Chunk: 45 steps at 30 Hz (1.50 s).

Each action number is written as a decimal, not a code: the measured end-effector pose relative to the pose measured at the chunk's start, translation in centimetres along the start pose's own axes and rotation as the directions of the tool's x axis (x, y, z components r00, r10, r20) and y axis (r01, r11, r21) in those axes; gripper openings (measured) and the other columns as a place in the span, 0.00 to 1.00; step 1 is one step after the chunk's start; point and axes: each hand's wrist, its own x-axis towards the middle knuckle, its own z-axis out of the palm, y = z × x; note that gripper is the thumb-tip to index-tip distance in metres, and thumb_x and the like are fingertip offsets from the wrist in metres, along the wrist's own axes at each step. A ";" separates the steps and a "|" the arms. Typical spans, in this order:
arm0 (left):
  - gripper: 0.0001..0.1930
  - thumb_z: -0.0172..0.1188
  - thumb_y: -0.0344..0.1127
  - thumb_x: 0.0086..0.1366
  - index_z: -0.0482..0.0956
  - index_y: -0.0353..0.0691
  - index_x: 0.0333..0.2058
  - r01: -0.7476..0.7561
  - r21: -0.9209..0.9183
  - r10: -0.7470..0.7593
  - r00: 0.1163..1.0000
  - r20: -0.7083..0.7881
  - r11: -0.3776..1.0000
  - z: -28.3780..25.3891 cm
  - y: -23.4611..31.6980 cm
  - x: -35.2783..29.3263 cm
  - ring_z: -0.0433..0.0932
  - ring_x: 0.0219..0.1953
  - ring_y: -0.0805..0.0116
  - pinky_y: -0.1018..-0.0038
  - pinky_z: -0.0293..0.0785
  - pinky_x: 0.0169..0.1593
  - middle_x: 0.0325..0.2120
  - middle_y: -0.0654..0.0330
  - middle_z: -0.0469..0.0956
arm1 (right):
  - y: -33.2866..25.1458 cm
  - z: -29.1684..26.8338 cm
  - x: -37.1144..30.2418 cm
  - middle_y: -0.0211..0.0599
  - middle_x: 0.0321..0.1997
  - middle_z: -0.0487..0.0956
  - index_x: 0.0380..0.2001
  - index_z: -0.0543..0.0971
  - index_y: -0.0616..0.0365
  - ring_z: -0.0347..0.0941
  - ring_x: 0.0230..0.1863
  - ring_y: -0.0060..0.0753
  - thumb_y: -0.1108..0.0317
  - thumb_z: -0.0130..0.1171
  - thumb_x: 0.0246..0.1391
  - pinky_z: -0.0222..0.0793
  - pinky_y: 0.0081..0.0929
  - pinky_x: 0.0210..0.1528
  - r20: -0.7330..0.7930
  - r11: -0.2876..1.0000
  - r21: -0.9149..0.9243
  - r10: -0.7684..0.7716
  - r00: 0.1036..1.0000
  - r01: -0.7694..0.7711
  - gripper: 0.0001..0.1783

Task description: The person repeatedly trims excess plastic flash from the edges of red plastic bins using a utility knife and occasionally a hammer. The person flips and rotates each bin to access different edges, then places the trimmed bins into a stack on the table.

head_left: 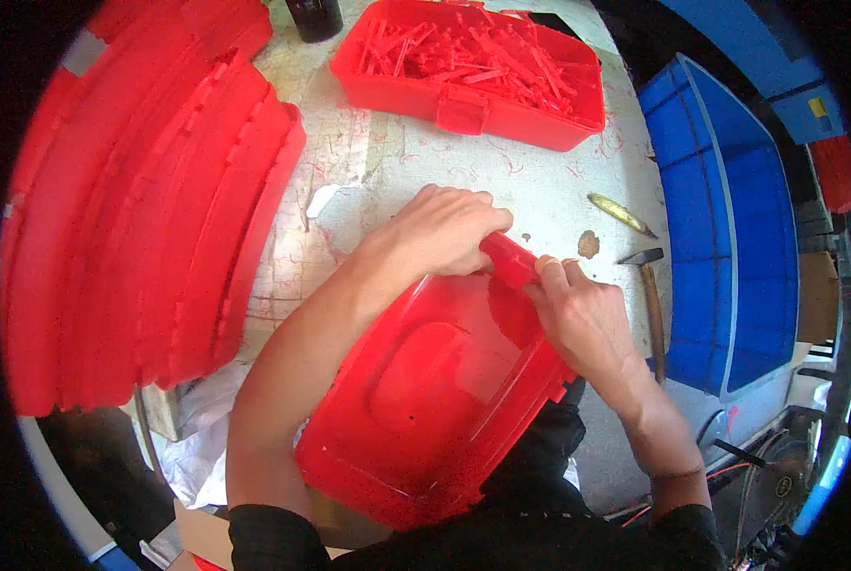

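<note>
A shallow red plastic box lid [425,390] lies tilted against my body, its smooth panel facing up. Across its far end is a small red plastic piece [511,259], partly covered by my fingers. My left hand [444,228] is closed round the left end of this piece at the lid's far edge, its fingertips hidden. My right hand [582,309] pinches the right end, thumb and fingers pressed together beside the lid's far right corner. Whether the piece is joined to the lid, I cannot tell.
Stacked red plastic lids [159,228] rise on the left. Farther back, a red box [463,109] holds many thin red plastic parts. A hammer [652,314] and a yellowish knife-like tool [622,215] lie on the right of the table, by a blue crate [730,228].
</note>
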 end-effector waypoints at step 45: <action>0.21 0.69 0.54 0.51 0.86 0.39 0.30 0.234 -0.044 -0.229 0.970 0.084 0.971 0.3 0.7 1.4 0.82 0.37 0.42 0.55 0.78 0.44 0.29 0.42 0.82 | 2.2 3.4 2.9 0.41 0.32 0.79 0.38 0.74 0.58 0.82 0.30 0.40 0.68 0.57 0.55 0.77 0.35 0.27 -0.175 0.971 -0.073 -0.238 0.956 0.228 0.09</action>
